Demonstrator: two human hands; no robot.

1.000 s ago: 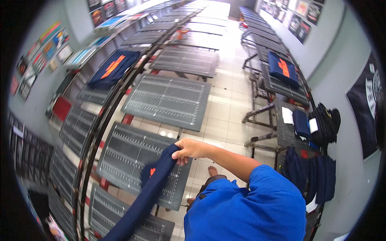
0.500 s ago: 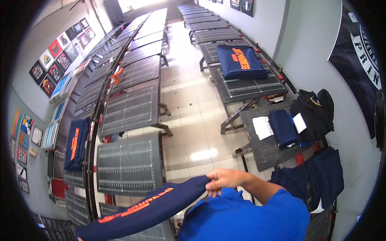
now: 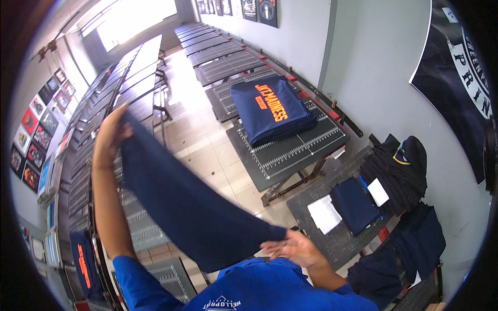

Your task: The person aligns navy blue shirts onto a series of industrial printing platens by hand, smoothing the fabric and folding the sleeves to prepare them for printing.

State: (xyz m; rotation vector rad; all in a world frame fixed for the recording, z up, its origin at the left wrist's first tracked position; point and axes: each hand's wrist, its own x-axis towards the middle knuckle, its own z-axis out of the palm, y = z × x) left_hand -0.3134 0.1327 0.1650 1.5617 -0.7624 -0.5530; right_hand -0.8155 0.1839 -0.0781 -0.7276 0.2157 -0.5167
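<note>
Stretched slantwise across my front is a dark navy garment (image 3: 187,207), a long band of cloth whose visible side is plain. At its upper left end my left hand (image 3: 115,129) is closed on the fabric, raised with the arm extended. My right hand (image 3: 295,248) pinches the lower right end close to my body, its fingers partly spread along the edge. On the right-hand row, beyond my right hand, lies a pile of folded navy garments (image 3: 272,109) with orange lettering on top.
Printing boards (image 3: 306,150) line both sides of a tiled aisle (image 3: 207,155). At right, a dark board carries white paper (image 3: 324,214), a folded navy cloth (image 3: 355,205) and black garments (image 3: 394,173). Navy cloths (image 3: 394,259) hang below. Another orange-printed garment (image 3: 83,267) lies at lower left.
My left hand has come up into view, lifting the garment's left end. Its orange print has turned out of sight. My view has swung right, nearer the pile.
</note>
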